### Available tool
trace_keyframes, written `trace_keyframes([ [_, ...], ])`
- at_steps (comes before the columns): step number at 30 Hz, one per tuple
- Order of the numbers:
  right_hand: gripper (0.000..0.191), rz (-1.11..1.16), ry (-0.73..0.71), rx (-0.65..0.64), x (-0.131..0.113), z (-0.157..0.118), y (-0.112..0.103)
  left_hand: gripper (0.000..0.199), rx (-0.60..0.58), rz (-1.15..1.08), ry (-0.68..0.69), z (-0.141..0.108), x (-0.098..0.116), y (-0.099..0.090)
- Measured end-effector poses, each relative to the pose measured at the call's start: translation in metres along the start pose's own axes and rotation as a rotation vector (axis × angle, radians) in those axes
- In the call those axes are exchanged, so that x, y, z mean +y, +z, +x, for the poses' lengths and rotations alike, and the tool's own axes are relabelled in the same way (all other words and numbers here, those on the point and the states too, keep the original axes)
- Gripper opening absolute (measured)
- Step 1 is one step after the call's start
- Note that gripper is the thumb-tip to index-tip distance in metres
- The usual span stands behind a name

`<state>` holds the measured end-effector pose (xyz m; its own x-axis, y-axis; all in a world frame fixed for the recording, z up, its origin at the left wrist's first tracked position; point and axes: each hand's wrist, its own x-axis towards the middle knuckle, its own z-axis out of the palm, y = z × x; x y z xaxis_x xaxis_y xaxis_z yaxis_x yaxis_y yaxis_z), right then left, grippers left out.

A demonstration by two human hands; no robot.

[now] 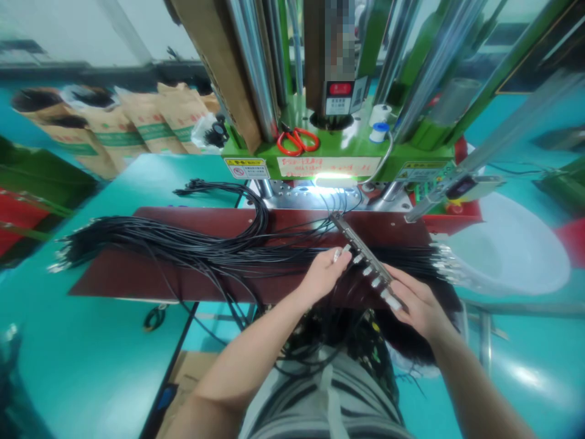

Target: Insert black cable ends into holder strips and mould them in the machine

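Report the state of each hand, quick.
Left hand: closed, pinching what looks like a small silvery connector.
Right hand: closed around the near end of the metal bar.

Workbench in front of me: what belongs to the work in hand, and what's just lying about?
In hand or beside it:
metal bar, in the right hand
small metal piece, in the left hand
black cables, across the brown board

Apparently just lying about:
red-handled scissors, on the green machine
blue-and-white spool
paper sacks
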<state>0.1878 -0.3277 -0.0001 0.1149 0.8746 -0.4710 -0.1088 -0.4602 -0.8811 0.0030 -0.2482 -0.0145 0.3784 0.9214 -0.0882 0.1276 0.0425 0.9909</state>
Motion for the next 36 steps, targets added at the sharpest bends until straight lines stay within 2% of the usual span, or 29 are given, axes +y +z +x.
trace_keyframes([
  [4,0.048,-0.119,-0.085,-0.066,0.000,0.001,-0.004,0.042,-0.057,0.021,0.004,0.000,0.002,0.001],
  [9,0.042,-0.222,-0.199,-0.060,-0.008,-0.001,-0.001,0.045,-0.118,-0.097,-0.113,0.001,0.003,-0.002],
  [13,0.039,-0.338,-0.319,-0.069,-0.010,-0.002,0.002,0.046,-0.097,-0.142,-0.127,0.001,0.002,-0.002],
  [15,0.039,-0.363,-0.333,-0.071,-0.009,-0.001,0.002,0.046,-0.086,-0.131,-0.105,0.001,0.002,-0.003],
  [17,0.038,-0.344,-0.316,-0.066,-0.008,-0.001,0.002,0.045,-0.124,-0.112,-0.086,0.001,0.004,-0.006],
  [20,0.034,-0.276,-0.299,-0.048,-0.006,0.000,0.000,0.043,-0.193,-0.164,-0.083,0.001,0.010,-0.021],
  [23,0.036,-0.221,-0.243,0.009,-0.003,0.001,-0.002,0.040,-0.055,-0.418,-0.135,0.001,0.015,-0.037],
  [25,0.039,-0.200,-0.195,0.021,0.000,0.002,-0.004,0.043,0.026,-0.641,-0.200,0.002,0.016,-0.041],
  [29,0.043,-0.198,-0.148,-0.004,0.004,0.005,-0.007,0.043,0.110,-0.958,-0.214,0.002,0.014,-0.024],
  [32,0.043,-0.222,-0.151,-0.026,0.002,0.005,-0.007,0.035,0.205,-1.009,-0.168,0.001,0.012,-0.006],
  [34,0.042,-0.229,-0.149,-0.041,0.001,0.005,-0.007,0.031,0.256,-0.930,-0.140,0.001,0.010,0.000],
  [36,0.042,-0.241,-0.129,-0.040,0.000,0.005,-0.007,0.030,0.251,-0.792,-0.152,0.000,0.007,0.002],
])
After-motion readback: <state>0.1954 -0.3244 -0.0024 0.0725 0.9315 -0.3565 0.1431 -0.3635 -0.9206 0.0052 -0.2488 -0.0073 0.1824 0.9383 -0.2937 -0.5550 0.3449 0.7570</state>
